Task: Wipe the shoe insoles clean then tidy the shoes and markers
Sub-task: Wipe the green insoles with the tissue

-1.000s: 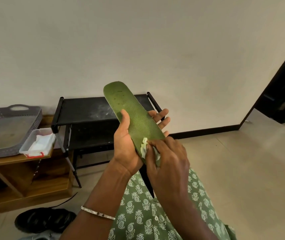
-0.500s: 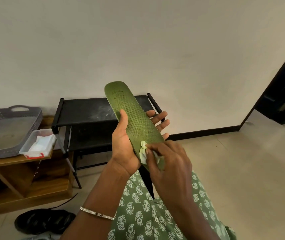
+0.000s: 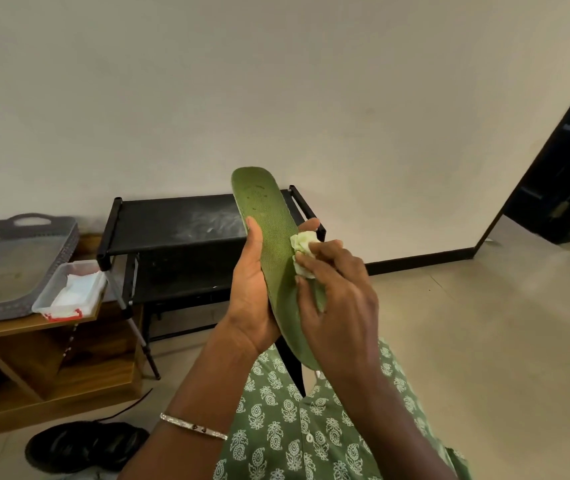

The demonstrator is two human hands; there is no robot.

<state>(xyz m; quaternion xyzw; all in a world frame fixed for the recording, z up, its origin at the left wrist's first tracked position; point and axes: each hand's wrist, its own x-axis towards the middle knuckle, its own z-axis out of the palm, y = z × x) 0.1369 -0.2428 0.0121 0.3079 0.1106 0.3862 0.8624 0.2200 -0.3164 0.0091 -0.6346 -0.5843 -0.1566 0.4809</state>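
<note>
A long green shoe insole (image 3: pixel 269 233) stands nearly upright in front of me, toe end up. My left hand (image 3: pixel 250 289) grips it from the left side around its middle and heel, thumb along the left edge. My right hand (image 3: pixel 337 299) pinches a crumpled white wipe (image 3: pixel 302 249) and presses it against the insole's right side, at about mid-length. A black shoe (image 3: pixel 84 445) lies on the floor at the lower left. No markers are visible.
A black two-tier rack (image 3: pixel 172 223) stands against the wall behind the insole. Left of it, a wooden shelf unit (image 3: pixel 51 358) carries a grey handled tray (image 3: pixel 10 261) and a clear box of white wipes (image 3: pixel 72 289). A dark doorway (image 3: pixel 567 174) opens at right.
My right hand has slid the wipe up the insole, from near the heel toward the middle. My left hand still holds the insole in about the same place.
</note>
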